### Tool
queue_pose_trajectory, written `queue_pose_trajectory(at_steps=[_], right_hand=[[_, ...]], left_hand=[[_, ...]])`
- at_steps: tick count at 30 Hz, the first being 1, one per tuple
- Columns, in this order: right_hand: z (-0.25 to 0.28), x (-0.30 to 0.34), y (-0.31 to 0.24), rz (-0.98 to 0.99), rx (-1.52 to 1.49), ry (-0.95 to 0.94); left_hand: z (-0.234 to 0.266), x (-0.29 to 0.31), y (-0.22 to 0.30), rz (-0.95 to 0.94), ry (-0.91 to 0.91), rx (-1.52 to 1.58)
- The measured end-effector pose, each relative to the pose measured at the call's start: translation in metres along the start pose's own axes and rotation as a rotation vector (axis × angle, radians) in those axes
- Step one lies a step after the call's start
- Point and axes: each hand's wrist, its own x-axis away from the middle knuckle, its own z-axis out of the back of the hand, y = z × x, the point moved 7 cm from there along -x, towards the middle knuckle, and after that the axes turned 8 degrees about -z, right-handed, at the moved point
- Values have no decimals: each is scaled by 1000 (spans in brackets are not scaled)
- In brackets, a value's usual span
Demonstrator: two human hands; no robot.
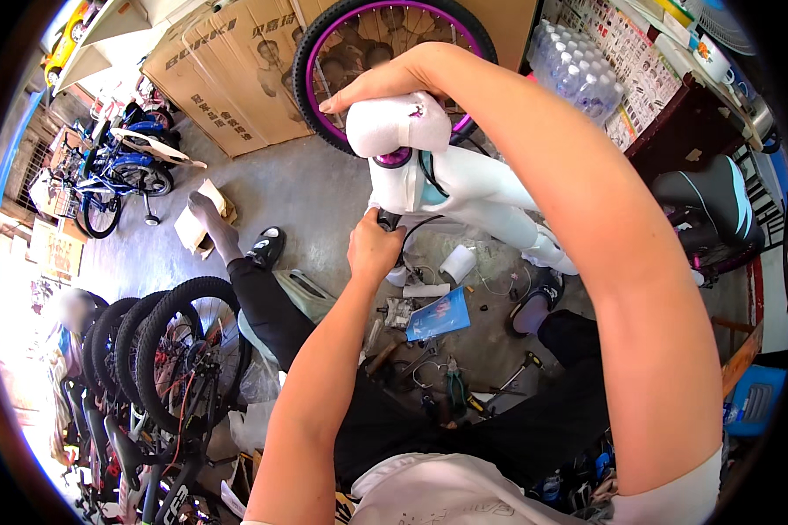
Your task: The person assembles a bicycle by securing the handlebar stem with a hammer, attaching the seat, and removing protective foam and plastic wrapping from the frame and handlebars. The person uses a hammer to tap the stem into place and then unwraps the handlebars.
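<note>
While floor point(320, 201) opens leftward, left hand point(373, 249) clasps black part point(390, 220), right hand point(381, 82) bordering padding point(383, 129), grip unclear.

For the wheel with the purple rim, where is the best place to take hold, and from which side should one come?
I would grip the left edge of its black tyre, coming from the left. That thick, rounded arc is uncovered, whereas the right hand and the white padded wrapping cover part of the wheel's lower side.
</note>
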Motion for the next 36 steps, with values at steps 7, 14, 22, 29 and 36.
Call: queue_pose_trajectory(at_steps=[7, 14, 22, 29, 36], right_hand=[[-3, -3, 3, 9, -180, -36], [2, -13, 10, 40, -355, 66], [25, 16, -34, 351, 629, 639], [-47, 129, -52, 832, 846, 1390], [-240, 138, 91, 590, 218, 1232]], left_hand=[[2, -2, 1, -21, 93, -6], [5, 1, 3, -9, 96, -56], [1, -1, 2, -47, 99, -31], [1, 1, 3, -12, 118, -62], [3, 2, 1, -20, 109, -50]])
